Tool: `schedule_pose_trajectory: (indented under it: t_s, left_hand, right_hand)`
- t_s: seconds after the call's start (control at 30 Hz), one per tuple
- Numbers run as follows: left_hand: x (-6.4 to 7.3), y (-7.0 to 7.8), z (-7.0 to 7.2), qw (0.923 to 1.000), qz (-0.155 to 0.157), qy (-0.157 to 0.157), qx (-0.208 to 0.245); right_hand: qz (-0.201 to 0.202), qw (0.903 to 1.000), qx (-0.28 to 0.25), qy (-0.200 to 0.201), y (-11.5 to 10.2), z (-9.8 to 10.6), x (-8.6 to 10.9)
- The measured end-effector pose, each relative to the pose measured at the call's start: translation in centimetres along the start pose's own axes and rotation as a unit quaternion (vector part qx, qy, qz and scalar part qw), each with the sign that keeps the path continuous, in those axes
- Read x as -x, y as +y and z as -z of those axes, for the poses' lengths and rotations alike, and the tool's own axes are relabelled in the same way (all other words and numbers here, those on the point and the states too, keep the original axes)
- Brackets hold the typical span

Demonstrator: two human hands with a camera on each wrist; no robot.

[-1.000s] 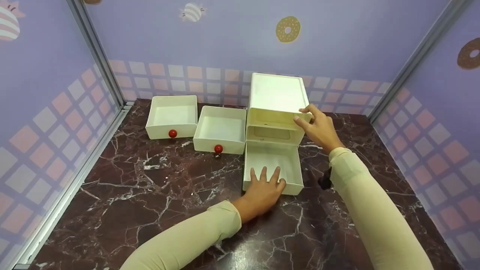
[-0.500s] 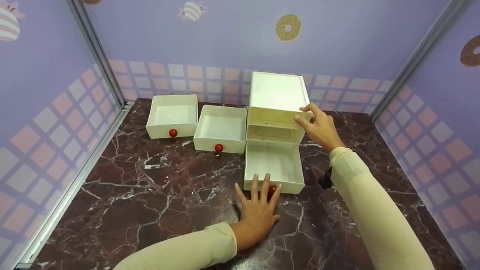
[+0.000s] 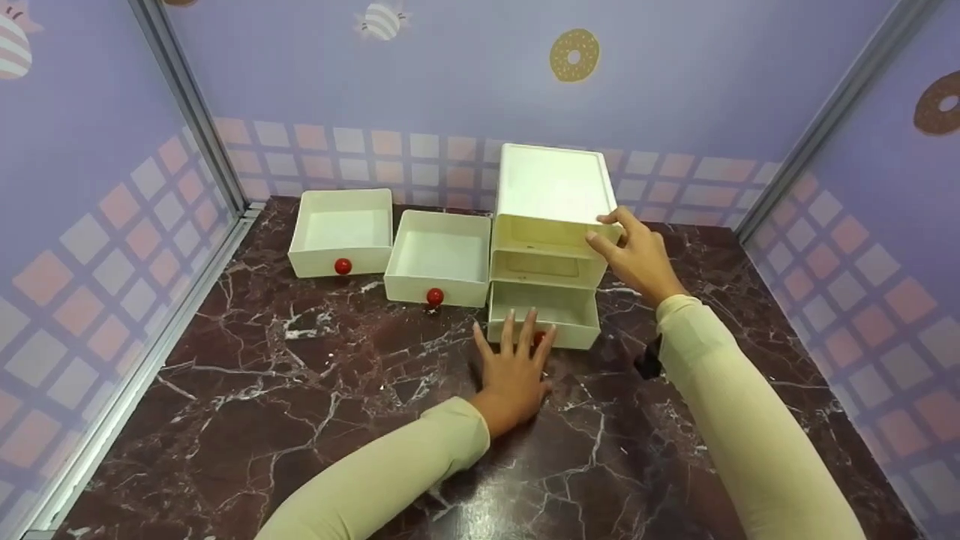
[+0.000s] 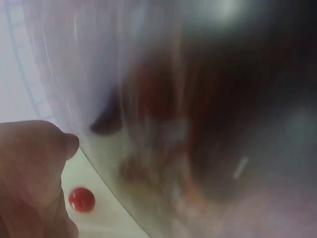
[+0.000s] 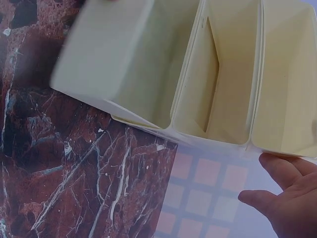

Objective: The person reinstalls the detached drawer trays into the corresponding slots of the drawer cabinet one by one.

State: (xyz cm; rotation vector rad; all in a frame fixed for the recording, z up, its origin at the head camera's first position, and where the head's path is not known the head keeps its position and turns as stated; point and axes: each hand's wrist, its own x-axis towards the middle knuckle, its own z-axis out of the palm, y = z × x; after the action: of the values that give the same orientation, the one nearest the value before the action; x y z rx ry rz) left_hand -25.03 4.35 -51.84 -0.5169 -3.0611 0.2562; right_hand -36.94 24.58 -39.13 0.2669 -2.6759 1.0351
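A white three-slot drawer cabinet (image 3: 556,180) stands near the back wall. Its upper two slots hold no drawers. The bottom drawer (image 3: 576,337) sticks partway out of the lowest slot, its red knob (image 4: 82,200) half hidden in the head view by my left hand (image 3: 511,382). The fingers of that hand are straight and spread against the drawer's front. My right hand (image 3: 640,255) touches the cabinet's upper front right corner with its fingertips; in the right wrist view the thumb (image 5: 257,198) stands apart from the wall. The left wrist view is largely blurred.
Two white drawers with red knobs, a far-left one (image 3: 340,261) and a nearer one (image 3: 403,289), sit left of the cabinet on the dark marbled table (image 3: 300,405). Patterned panels (image 3: 420,75) enclose the back and sides.
My left hand has shifted from over the drawer's front edge to its front face. The bottom drawer has slid farther into the cabinet. My right hand stays at the corner.
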Motion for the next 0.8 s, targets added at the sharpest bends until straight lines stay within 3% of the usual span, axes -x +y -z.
schedule_pose_trajectory:
  t_s: [0.2,0.3,0.37,0.43,0.5,0.57,0.6,0.8]
  left_hand:
    - [-0.6,-0.3,0.1,1.0000,-0.002,0.006,-0.004]
    - [-0.6,0.1,-0.1,0.9951,-0.019,0.079,-0.055]
    - [-0.8,0.6,-0.3,0.9798,-0.055,0.163,-0.102]
    - [-1.3,1.0,-0.4,0.9525,-0.095,0.253,-0.141]
    - [-1.8,1.2,-0.4,0.9258,-0.127,0.315,-0.166]
    - [-2.5,1.3,-0.5,0.9170,-0.145,0.329,-0.173]
    - [-2.8,1.2,-0.6,0.9168,-0.151,0.326,-0.174]
    - [-3.4,0.8,-0.6,0.9247,-0.173,0.301,-0.156]
  right_hand:
    - [0.002,1.0000,0.002,0.004,-0.1,0.0,0.0]
    - [0.001,1.0000,0.004,0.005,-0.1,0.0,0.0]
    - [0.000,1.0000,0.007,0.006,0.0,0.0,0.0]
    - [0.000,0.9999,0.010,0.008,0.1,0.0,0.0]
    - [-0.001,0.9998,0.013,0.012,0.2,0.0,0.1]
    - [-0.002,0.9998,0.012,0.014,0.2,-0.1,0.1]
    - [-0.003,0.9999,0.010,0.012,0.2,-0.1,0.1]
    - [-0.006,0.9999,0.007,0.008,0.1,-0.1,0.0]
